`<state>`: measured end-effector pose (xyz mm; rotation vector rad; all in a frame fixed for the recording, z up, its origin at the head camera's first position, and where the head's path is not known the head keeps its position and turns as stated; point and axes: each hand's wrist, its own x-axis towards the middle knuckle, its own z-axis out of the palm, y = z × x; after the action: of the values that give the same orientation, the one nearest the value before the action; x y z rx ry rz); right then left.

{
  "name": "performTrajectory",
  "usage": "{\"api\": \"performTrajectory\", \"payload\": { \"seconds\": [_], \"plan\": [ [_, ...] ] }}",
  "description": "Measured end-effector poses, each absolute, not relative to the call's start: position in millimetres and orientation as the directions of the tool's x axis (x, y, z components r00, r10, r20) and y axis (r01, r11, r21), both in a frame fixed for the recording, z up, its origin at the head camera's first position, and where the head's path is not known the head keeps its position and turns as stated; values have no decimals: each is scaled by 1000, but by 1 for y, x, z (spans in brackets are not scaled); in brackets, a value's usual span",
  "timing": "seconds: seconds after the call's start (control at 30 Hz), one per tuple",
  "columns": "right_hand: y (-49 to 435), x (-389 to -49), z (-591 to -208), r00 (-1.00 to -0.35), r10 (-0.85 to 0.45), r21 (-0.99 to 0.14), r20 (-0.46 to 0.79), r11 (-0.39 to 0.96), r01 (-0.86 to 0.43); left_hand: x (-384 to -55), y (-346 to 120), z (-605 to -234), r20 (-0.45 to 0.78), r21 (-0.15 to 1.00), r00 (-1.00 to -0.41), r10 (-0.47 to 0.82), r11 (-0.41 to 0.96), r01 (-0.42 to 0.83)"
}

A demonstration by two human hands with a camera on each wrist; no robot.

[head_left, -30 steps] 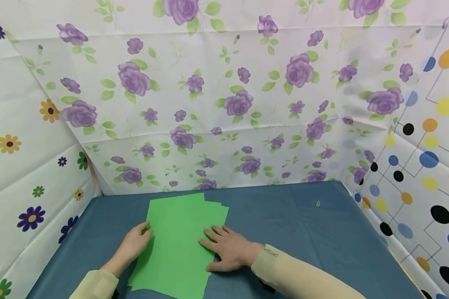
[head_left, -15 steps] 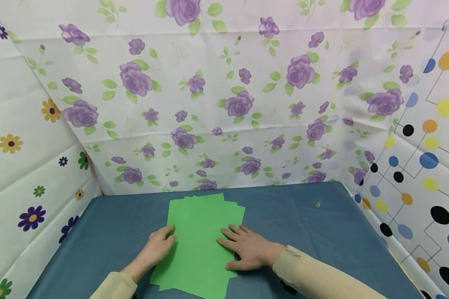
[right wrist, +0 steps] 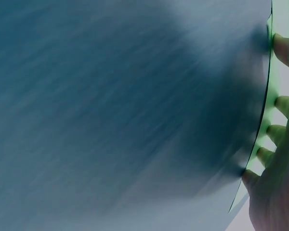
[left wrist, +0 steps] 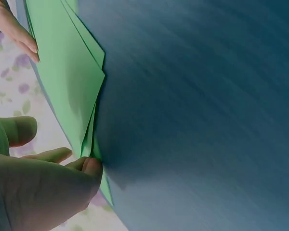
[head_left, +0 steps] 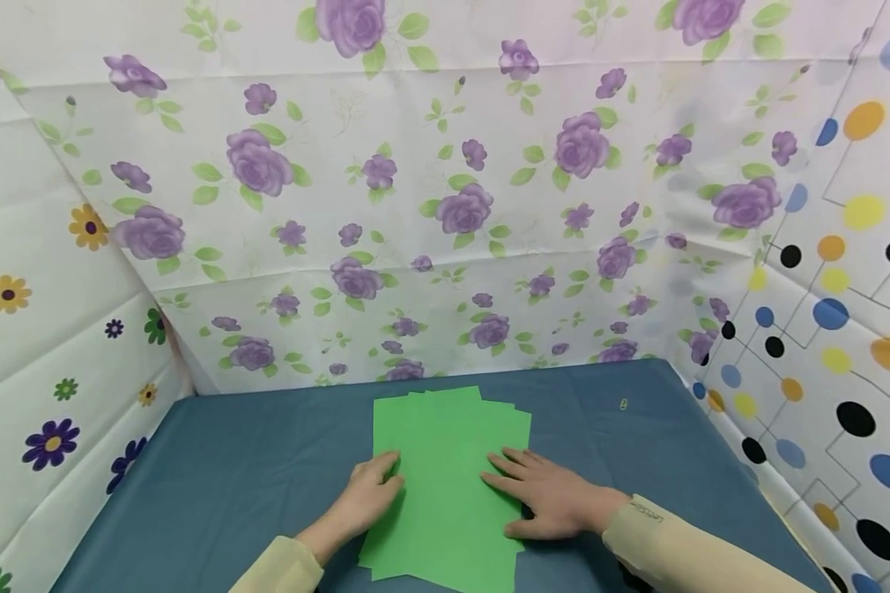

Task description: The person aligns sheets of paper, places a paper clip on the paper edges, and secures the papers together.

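Note:
Several green paper sheets [head_left: 445,486] lie in an uneven stack on the blue tabletop, their corners and edges sticking out past each other. At the stack's left edge is my left hand [head_left: 363,494]. In the left wrist view, fingertips [left wrist: 92,166] touch the sheet edges, while the thumb [left wrist: 24,130] stays apart. My right hand [head_left: 556,498] rests with spread fingers on the stack's right side. The right wrist view has its fingertips along the border of the green paper [right wrist: 274,82]. Palms and part of the stack's lower edge are hidden.
A small yellow paper clip [head_left: 624,404] lies on the blue tabletop [head_left: 267,461] toward the back right. Behind rises a floral cloth wall [head_left: 415,329], with a daisy-patterned wall [head_left: 30,354] at left and a dotted wall [head_left: 823,395] at right.
Both hands and the green sheets have moved to the right across the table. More sheet corners show at the top and lower left. The paper clip stays on the table.

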<state>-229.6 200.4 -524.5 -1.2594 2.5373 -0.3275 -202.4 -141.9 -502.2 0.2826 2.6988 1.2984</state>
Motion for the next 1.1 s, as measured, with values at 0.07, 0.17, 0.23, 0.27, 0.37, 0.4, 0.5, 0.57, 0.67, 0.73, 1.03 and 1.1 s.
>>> {"api": "performTrajectory", "payload": {
  "seconds": [0.07, 0.17, 0.23, 0.27, 0.37, 0.4, 0.5, 0.57, 0.67, 0.73, 1.03, 1.1],
  "plan": [
    [210, -228, -525, -584, -798, -332, -149, 596, -731, -203, -134, -504, -28, 786, -969, 244, 604, 130],
    [219, -225, -525, -592, -794, -335, -142, 601, -726, -203, -125, -506, -9, 782, -966, 257, 604, 154],
    [223, -224, -525, -591, -796, -332, -130, 596, -731, -203, -122, -507, -11, 782, -967, 254, 606, 150],
    [223, -223, -525, -592, -796, -335, -127, 596, -730, -203, -122, -507, -19, 784, -968, 251, 605, 141],
    [223, -223, -525, -630, -766, -374, -128, 625, -685, -204, -123, -504, -56, 811, -968, 245, 577, 99],
    [222, -223, -525, -655, -745, -406, -128, 642, -651, -204, -124, -503, -70, 826, -967, 244, 558, 81],
    [218, -222, -522, -759, -639, -542, -123, 684, -488, -204, -130, -498, -125, 862, -963, 239, 507, 14],
    [216, -221, -517, -829, -546, -647, -117, 675, -353, -205, -136, -493, -169, 879, -960, 223, 475, -45],
    [214, -219, -507, -909, -391, -779, -143, 611, -140, -205, -148, -485, -236, 883, -956, 177, 450, -135],
    [215, -216, -500, -941, -285, -830, -184, 558, -6, -205, -156, -479, -269, 892, -951, 154, 413, -185],
    [234, -216, -480, -890, -149, -901, -430, 125, 415, -209, -194, -468, -402, 915, -893, 203, 113, -387],
    [237, -217, -479, -862, -167, -878, -479, 72, 474, -212, -200, -468, -431, 901, -874, 226, 54, -430]
  ]
}}
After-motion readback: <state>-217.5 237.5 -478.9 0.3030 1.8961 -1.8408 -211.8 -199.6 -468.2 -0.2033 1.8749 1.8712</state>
